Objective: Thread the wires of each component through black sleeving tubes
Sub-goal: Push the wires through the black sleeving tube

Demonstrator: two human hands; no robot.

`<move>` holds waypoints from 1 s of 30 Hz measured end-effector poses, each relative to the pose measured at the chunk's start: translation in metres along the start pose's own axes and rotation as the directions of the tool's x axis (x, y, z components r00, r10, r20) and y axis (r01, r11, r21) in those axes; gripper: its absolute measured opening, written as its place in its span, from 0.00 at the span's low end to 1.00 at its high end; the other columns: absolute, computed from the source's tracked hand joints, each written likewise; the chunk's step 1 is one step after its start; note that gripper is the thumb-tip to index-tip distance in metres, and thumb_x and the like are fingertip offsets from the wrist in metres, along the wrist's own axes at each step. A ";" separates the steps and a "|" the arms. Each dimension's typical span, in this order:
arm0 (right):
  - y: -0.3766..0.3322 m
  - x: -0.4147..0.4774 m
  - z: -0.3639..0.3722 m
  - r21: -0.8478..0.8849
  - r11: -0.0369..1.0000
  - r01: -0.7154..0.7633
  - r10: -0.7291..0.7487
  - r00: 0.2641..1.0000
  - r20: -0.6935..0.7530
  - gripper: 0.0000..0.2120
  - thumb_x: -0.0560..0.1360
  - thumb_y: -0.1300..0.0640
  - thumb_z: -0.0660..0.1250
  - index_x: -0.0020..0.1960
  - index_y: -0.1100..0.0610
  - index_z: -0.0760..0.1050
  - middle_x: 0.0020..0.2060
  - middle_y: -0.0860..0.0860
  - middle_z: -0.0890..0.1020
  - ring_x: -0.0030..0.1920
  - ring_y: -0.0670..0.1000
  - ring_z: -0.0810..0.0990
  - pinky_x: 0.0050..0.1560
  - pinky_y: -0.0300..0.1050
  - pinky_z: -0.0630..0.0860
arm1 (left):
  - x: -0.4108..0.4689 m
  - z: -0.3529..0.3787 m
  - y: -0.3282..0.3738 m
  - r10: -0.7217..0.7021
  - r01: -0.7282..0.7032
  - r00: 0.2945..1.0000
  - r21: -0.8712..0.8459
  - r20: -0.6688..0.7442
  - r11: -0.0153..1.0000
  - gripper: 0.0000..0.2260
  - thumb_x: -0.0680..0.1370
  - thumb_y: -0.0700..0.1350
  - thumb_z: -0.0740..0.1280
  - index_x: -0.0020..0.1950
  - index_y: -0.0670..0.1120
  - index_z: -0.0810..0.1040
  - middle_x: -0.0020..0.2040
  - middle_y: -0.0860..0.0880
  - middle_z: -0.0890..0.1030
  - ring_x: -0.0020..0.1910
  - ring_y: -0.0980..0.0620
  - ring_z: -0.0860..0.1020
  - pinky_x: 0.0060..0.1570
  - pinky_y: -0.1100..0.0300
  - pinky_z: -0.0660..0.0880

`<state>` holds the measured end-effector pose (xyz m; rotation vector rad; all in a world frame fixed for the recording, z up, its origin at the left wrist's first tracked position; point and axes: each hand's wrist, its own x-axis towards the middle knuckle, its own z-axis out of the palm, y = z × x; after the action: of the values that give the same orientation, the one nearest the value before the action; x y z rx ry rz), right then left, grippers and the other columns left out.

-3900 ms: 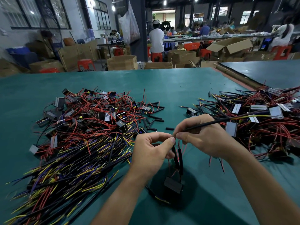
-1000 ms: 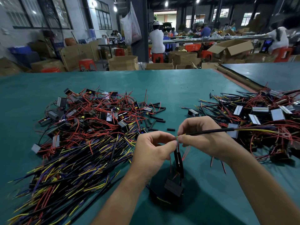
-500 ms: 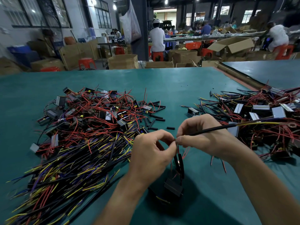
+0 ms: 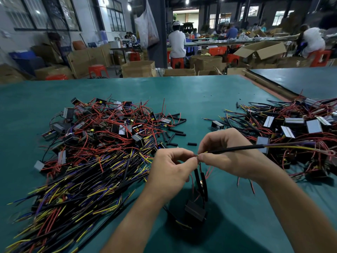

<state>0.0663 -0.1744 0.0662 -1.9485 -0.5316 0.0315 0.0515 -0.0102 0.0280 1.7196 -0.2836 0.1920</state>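
The right hand (image 4: 231, 157) pinches a thin black sleeving tube (image 4: 237, 148) with yellow and purple wires (image 4: 291, 146) trailing from its far end, while the left hand (image 4: 169, 168) pinches the wire tips at its near end, above the green-topped table (image 4: 182, 92).

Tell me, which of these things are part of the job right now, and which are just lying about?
In use:
- left hand, pinching the yellow wire at its near end
- right hand, holding the black sleeving tube
- black component below them

Lying about:
- left pile, right pile
- loose short tubes
- cardboard boxes, red stools
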 end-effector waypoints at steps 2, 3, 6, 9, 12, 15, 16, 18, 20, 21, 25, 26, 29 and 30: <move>0.000 0.000 0.000 -0.004 1.000 0.004 -0.004 1.000 0.000 0.09 0.71 0.71 0.70 0.35 0.60 0.79 0.26 0.52 0.78 0.29 0.48 0.72 0.30 0.43 0.67 | 0.000 -0.001 -0.001 -0.016 0.016 1.000 -0.010 0.006 1.000 0.04 0.71 0.39 0.72 0.36 0.44 0.83 0.22 0.54 0.75 0.20 0.57 0.70 0.24 0.68 0.66; 0.000 0.001 0.000 -0.006 1.000 0.005 -0.005 1.000 0.000 0.09 0.71 0.70 0.70 0.35 0.60 0.79 0.27 0.52 0.78 0.29 0.49 0.72 0.30 0.43 0.67 | 0.001 -0.001 -0.001 -0.024 0.024 1.000 -0.015 0.006 1.000 0.04 0.71 0.38 0.72 0.36 0.43 0.82 0.22 0.54 0.75 0.20 0.57 0.70 0.24 0.69 0.65; 0.000 0.001 0.000 -0.013 1.000 0.004 -0.004 1.000 0.004 0.08 0.71 0.70 0.71 0.36 0.60 0.79 0.27 0.53 0.79 0.30 0.49 0.73 0.32 0.45 0.68 | 0.001 -0.001 0.000 -0.058 0.060 0.998 -0.069 0.029 0.996 0.02 0.68 0.41 0.71 0.35 0.44 0.82 0.22 0.53 0.74 0.20 0.56 0.70 0.24 0.68 0.66; 0.001 0.001 -0.001 -0.002 1.000 -0.004 0.004 1.000 -0.001 0.09 0.71 0.70 0.71 0.35 0.59 0.80 0.28 0.56 0.80 0.30 0.50 0.74 0.33 0.47 0.69 | 0.002 -0.003 0.000 -0.119 0.126 0.991 -0.126 0.065 0.984 0.03 0.69 0.39 0.73 0.35 0.44 0.81 0.23 0.50 0.74 0.21 0.54 0.70 0.25 0.68 0.67; 0.003 0.001 -0.003 -0.006 1.000 -0.019 0.018 1.000 -0.018 0.08 0.70 0.69 0.72 0.35 0.59 0.80 0.29 0.59 0.80 0.31 0.51 0.73 0.34 0.49 0.68 | 0.002 -0.005 -0.001 -0.187 0.205 0.976 -0.174 0.112 0.963 0.06 0.73 0.35 0.71 0.37 0.43 0.81 0.27 0.48 0.77 0.21 0.55 0.70 0.26 0.67 0.69; 0.005 0.002 -0.005 -0.016 0.999 -0.028 0.027 0.999 -0.028 0.08 0.70 0.68 0.72 0.35 0.58 0.80 0.29 0.63 0.79 0.32 0.52 0.74 0.35 0.51 0.68 | 0.002 -0.007 0.000 -0.246 0.278 0.954 -0.204 0.168 0.939 0.03 0.72 0.34 0.72 0.41 0.42 0.82 0.29 0.49 0.79 0.22 0.55 0.72 0.27 0.65 0.72; 0.005 0.002 -0.005 -0.023 0.999 -0.032 0.031 0.999 -0.030 0.06 0.68 0.65 0.72 0.35 0.56 0.80 0.30 0.64 0.79 0.32 0.53 0.74 0.35 0.51 0.68 | 0.002 -0.008 0.000 -0.265 0.302 0.944 -0.192 0.195 0.934 0.04 0.71 0.33 0.73 0.42 0.41 0.82 0.30 0.49 0.79 0.22 0.55 0.72 0.27 0.65 0.72; 0.005 0.002 -0.006 -0.060 0.997 -0.050 0.048 0.998 -0.039 0.03 0.65 0.60 0.69 0.36 0.54 0.81 0.30 0.64 0.79 0.31 0.53 0.74 0.34 0.49 0.68 | 0.000 -0.008 0.000 -0.293 0.333 0.922 -0.134 0.252 0.933 0.06 0.69 0.33 0.75 0.42 0.40 0.82 0.30 0.48 0.80 0.23 0.55 0.73 0.27 0.65 0.72; 0.005 0.002 -0.007 -0.098 0.994 -0.057 0.054 0.998 -0.036 0.06 0.64 0.58 0.66 0.36 0.52 0.82 0.29 0.64 0.78 0.30 0.53 0.74 0.32 0.47 0.67 | -0.002 -0.007 0.000 -0.293 0.326 0.914 -0.079 0.282 0.942 0.04 0.70 0.34 0.75 0.42 0.40 0.82 0.30 0.47 0.79 0.24 0.54 0.74 0.28 0.65 0.72; 0.005 0.001 -0.007 -0.109 0.992 -0.057 0.053 0.998 -0.032 0.06 0.64 0.58 0.66 0.36 0.52 0.82 0.29 0.64 0.78 0.30 0.53 0.73 0.31 0.46 0.67 | -0.002 -0.007 0.000 -0.285 0.317 0.915 -0.070 0.285 0.946 0.03 0.70 0.35 0.75 0.41 0.40 0.82 0.29 0.46 0.78 0.25 0.54 0.74 0.28 0.65 0.72; 0.003 0.000 -0.009 -0.143 0.989 -0.030 0.029 0.999 -0.014 0.08 0.67 0.64 0.67 0.35 0.54 0.82 0.28 0.64 0.77 0.26 0.50 0.69 0.28 0.43 0.64 | -0.002 -0.006 0.001 -0.253 0.303 0.930 -0.167 0.265 0.938 0.05 0.71 0.35 0.74 0.39 0.43 0.81 0.30 0.46 0.80 0.24 0.53 0.74 0.29 0.63 0.75; 0.002 0.000 -0.009 -0.147 0.989 -0.022 0.021 1.000 -0.011 0.08 0.68 0.64 0.67 0.36 0.54 0.82 0.28 0.64 0.77 0.26 0.50 0.69 0.28 0.44 0.64 | -0.001 -0.006 0.002 -0.246 0.297 0.936 -0.187 0.251 0.937 0.05 0.71 0.34 0.74 0.39 0.43 0.81 0.32 0.45 0.81 0.23 0.53 0.73 0.29 0.63 0.76; 0.001 0.000 -0.008 -0.153 0.988 -0.007 0.008 1.000 0.006 0.10 0.69 0.66 0.67 0.36 0.54 0.81 0.29 0.65 0.78 0.27 0.52 0.70 0.28 0.45 0.65 | -0.001 -0.003 0.002 -0.213 0.252 0.957 -0.202 0.198 0.946 0.04 0.71 0.34 0.74 0.40 0.41 0.82 0.35 0.43 0.82 0.24 0.56 0.73 0.28 0.63 0.74; 0.001 -0.001 -0.008 -0.153 0.988 0.000 0.002 1.000 0.010 0.11 0.70 0.68 0.67 0.36 0.54 0.81 0.29 0.66 0.78 0.28 0.52 0.71 0.29 0.46 0.65 | -0.002 -0.002 0.002 -0.199 0.236 0.962 -0.200 0.188 0.951 0.03 0.71 0.34 0.74 0.41 0.41 0.82 0.33 0.46 0.82 0.24 0.57 0.73 0.28 0.64 0.74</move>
<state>0.0681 -0.1817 0.0686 -2.0990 -0.5536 0.0014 0.0494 -0.0081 0.0295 1.5331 -0.2251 -0.1423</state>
